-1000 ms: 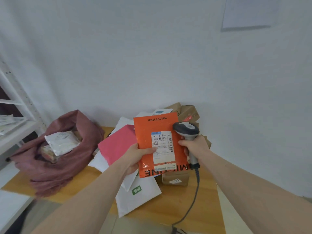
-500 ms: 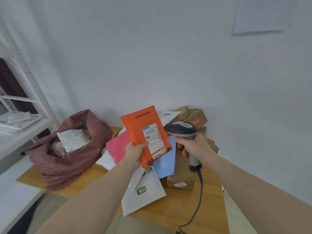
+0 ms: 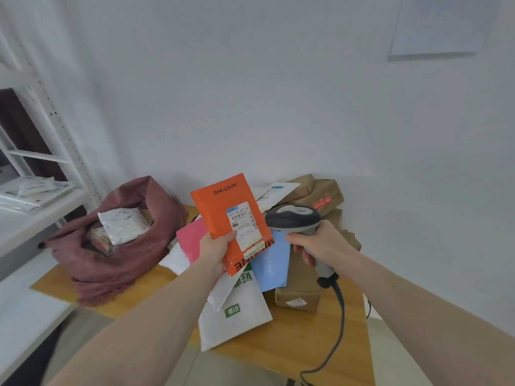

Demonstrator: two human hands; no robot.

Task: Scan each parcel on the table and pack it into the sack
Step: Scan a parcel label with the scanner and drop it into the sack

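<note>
- Since the earlier frames the orange parcel (image 3: 228,218) has tilted and swung left, away from the scanner (image 3: 292,220); its label no longer faces the scanner head squarely, and a blue mailer (image 3: 271,264) now shows beneath it.
- The left hand (image 3: 216,247) is closed on the parcel's near-left edge, thumb on the front face just beside the label, and holds it in the air above the pile.
- The right hand (image 3: 320,243) is wrapped around the scanner's handle; its cable trails down over the near edge of the surface (image 3: 306,338).
- The parcel looks like a thin, flat padded mailer: probably light, slightly flexible and glossy, so a pinch at one edge should serve, though a firmer grip lower down would check slipping.
- The sack (image 3: 117,254), dark red cloth, sits open at the left of the surface with a white packet (image 3: 122,224) already inside.
- Judging by the tilt, the scan seems done and the parcel is heading for the sack.
- Pink, white and brown parcels remain piled at the far right.
</note>
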